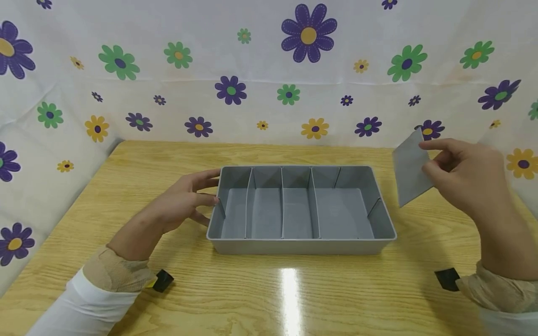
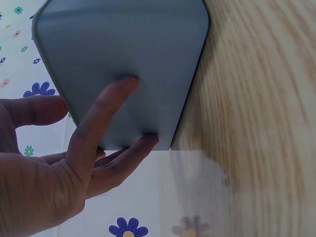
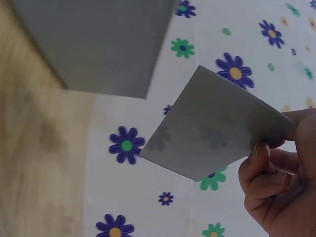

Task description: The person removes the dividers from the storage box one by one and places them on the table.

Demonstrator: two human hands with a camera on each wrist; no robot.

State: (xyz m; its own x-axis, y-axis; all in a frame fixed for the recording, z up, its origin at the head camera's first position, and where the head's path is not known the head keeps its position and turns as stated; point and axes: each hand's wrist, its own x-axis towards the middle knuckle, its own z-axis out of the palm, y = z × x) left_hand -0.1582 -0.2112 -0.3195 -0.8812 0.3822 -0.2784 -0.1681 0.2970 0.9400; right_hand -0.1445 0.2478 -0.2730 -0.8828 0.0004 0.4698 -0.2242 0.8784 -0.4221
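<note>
A long grey plastic box (image 1: 302,246) stands on the table, split crosswise by three thin upright dividers (image 1: 282,205). Its widest compartment lies at the right, where an unfilled slot line shows in the far wall. My left hand (image 1: 180,203) rests its fingertips against the box's left end; in the left wrist view, fairly straight fingers touch the outer end wall (image 2: 123,44). Up in the air beyond the right end, my right hand (image 1: 470,175) pinches a loose flat grey divider (image 1: 409,168) by one edge between thumb and fingers. This divider (image 3: 212,128) is tilted and apart from the box.
The wood-grain table (image 1: 252,294) runs under the box and ends at a white cloth backdrop (image 1: 260,60) printed with flowers. Small black pieces (image 1: 163,281) stick out from the beige wraps (image 1: 119,268) at both wrists. Light glares on the table in front.
</note>
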